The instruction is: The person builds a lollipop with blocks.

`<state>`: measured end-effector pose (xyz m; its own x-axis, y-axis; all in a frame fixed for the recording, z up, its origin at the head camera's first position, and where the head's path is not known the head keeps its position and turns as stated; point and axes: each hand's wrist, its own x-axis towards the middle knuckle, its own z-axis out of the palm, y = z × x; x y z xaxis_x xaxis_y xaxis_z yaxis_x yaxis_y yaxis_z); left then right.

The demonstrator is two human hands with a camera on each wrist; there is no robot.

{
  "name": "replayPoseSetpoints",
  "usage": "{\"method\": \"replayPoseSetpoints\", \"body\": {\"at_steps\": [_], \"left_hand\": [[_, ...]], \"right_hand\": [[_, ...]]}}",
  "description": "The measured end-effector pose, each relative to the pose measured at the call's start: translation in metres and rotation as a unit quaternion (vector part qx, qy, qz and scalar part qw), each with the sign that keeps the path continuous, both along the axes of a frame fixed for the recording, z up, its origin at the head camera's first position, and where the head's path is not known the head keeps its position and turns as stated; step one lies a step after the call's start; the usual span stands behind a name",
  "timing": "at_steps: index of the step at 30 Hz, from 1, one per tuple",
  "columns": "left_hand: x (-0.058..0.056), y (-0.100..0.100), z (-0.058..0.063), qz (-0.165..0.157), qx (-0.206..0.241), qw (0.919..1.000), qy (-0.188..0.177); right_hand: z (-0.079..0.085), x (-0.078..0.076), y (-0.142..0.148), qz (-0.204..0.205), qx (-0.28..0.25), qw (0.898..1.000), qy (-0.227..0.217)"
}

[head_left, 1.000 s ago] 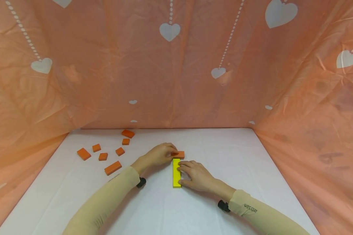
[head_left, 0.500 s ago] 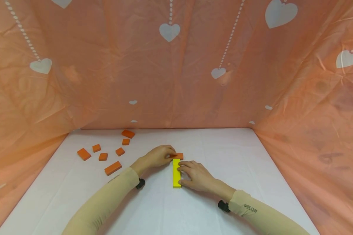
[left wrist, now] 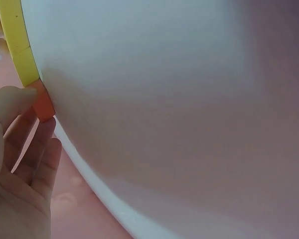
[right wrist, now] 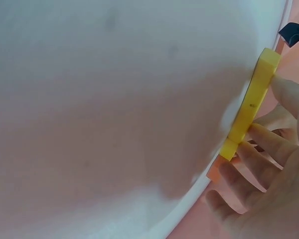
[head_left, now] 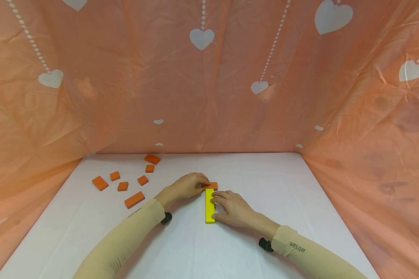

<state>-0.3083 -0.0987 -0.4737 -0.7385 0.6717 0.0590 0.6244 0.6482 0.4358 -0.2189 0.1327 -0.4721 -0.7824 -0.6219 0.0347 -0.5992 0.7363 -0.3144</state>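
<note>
An orange block lies crosswise at the far end of a yellow strip. My left hand pinches its left part between thumb and fingers. In the right wrist view the strip is a long yellow block and a short yellow block, set end to end. The orange block touches the yellow end in the left wrist view. My right hand rests its fingertips and thumb against the strip's right side, with the fingers spread and only loosely bent.
Several loose orange blocks lie on the left of the white table, among them a longer block nearest the left forearm and another block near the back edge. An orange curtain with hearts surrounds the table.
My left hand has drawn the orange block slightly nearer and to the left, up against the yellow strip's far end. The right hand and yellow blocks have stayed put.
</note>
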Motion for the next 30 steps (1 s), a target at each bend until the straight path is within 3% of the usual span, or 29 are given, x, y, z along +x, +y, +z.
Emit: {"method": "replayPoseSetpoints", "body": {"at_steps": [10, 18, 30], "left_hand": [[0.002, 0.000, 0.001, 0.001, 0.011, 0.9999, -0.004], [0.003, 0.001, 0.003, 0.001, 0.009, 0.9999, -0.006], [0.003, -0.002, 0.000, 0.001, 0.021, 0.9998, -0.006]], "right_hand": [[0.003, -0.006, -0.001, -0.009, 0.000, 1.000, 0.009], [0.008, -0.011, -0.002, -0.016, 0.025, 0.999, -0.037], [0.007, -0.014, 0.001, -0.014, 0.034, 0.998, -0.056]]}}
